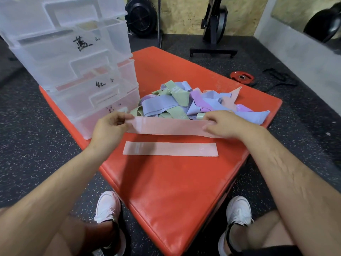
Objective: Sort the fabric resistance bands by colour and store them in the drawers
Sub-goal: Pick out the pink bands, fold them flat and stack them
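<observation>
Both hands (pixel 110 126) (pixel 223 124) pinch (grip closed) one pink band (pixel 166 127).

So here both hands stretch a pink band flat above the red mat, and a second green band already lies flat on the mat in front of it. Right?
Not quite. The head view shows the left hand and right hand holding a pink band above the red mat, but the band lying flat is pink, not green. Green ones are only in the pile behind.

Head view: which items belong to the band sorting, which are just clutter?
Job: pink band held by left hand and right hand; flat pink band; mixed band pile; drawers.
Clutter: red weight plate; fan; black stand.
</observation>
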`<action>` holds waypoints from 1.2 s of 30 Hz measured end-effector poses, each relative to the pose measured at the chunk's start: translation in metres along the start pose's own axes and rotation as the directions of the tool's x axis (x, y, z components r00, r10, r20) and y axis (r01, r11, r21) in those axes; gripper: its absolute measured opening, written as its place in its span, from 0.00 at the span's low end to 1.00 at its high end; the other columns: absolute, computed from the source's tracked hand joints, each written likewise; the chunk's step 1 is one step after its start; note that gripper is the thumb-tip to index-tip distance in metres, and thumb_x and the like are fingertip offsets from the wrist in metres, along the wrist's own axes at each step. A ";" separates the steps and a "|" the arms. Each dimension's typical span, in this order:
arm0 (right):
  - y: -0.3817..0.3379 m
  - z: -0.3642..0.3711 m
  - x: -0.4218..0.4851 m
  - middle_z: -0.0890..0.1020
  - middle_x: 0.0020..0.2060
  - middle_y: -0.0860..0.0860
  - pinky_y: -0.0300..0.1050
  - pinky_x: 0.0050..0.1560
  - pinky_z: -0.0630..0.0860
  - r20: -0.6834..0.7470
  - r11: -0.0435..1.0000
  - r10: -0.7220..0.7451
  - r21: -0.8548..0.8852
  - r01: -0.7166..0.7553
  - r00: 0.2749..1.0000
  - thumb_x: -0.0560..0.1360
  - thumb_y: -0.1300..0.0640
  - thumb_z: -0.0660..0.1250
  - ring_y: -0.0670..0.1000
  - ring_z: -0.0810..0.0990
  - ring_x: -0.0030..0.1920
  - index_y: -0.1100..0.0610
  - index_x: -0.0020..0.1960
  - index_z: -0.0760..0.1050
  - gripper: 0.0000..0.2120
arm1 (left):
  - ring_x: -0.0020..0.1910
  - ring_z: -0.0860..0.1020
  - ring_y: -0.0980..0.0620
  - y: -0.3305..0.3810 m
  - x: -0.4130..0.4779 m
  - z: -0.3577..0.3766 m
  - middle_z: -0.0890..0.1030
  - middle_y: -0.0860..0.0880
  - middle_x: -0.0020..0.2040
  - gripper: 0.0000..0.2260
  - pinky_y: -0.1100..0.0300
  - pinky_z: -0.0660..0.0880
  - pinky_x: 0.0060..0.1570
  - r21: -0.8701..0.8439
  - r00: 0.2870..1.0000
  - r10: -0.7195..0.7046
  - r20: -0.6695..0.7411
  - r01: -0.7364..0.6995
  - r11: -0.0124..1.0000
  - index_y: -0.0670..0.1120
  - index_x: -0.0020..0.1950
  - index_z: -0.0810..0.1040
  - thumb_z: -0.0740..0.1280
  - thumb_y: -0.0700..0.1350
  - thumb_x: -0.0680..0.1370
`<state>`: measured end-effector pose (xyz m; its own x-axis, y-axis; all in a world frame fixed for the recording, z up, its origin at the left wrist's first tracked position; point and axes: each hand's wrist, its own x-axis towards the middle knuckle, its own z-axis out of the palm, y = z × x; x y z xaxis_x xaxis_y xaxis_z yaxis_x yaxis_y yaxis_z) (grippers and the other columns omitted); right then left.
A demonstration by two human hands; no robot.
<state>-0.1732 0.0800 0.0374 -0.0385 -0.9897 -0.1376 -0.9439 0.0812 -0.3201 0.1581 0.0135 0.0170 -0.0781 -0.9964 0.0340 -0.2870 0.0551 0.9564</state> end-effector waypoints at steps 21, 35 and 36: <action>0.026 0.046 -0.013 0.74 0.45 0.44 0.43 0.41 0.69 0.139 0.993 0.115 0.003 -0.117 0.984 0.73 0.56 0.71 0.48 0.75 0.47 0.46 0.51 0.76 0.09 | 0.46 0.76 0.50 -0.056 -0.005 0.003 0.76 0.48 0.48 0.09 0.62 0.69 0.42 0.642 0.985 -0.022 0.168 -0.093 0.761 0.47 0.49 0.81 0.67 0.35 0.74; 0.021 0.043 -0.016 0.75 0.51 0.45 0.47 0.49 0.74 0.104 0.990 0.068 -0.134 -0.054 0.992 0.76 0.49 0.68 0.49 0.75 0.52 0.45 0.52 0.77 0.05 | 0.56 0.71 0.42 -0.042 -0.012 0.020 0.74 0.46 0.55 0.10 0.50 0.72 0.56 0.788 0.967 0.101 0.232 -0.248 0.563 0.45 0.55 0.80 0.66 0.43 0.75; 0.020 0.041 -0.017 0.75 0.51 0.45 0.47 0.50 0.74 0.092 0.990 0.062 -0.133 -0.050 0.994 0.77 0.48 0.68 0.48 0.74 0.52 0.46 0.54 0.78 0.07 | 0.56 0.71 0.42 -0.036 -0.012 0.027 0.74 0.46 0.56 0.11 0.50 0.72 0.55 0.786 0.962 0.117 0.248 -0.270 0.556 0.45 0.56 0.80 0.66 0.43 0.75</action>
<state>-0.1775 0.1033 -0.0053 -0.0668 -0.9678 -0.2429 -0.9761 0.1138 -0.1850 0.1434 0.0254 -0.0262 -0.3452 -0.9357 0.0729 -0.8889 0.3509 0.2945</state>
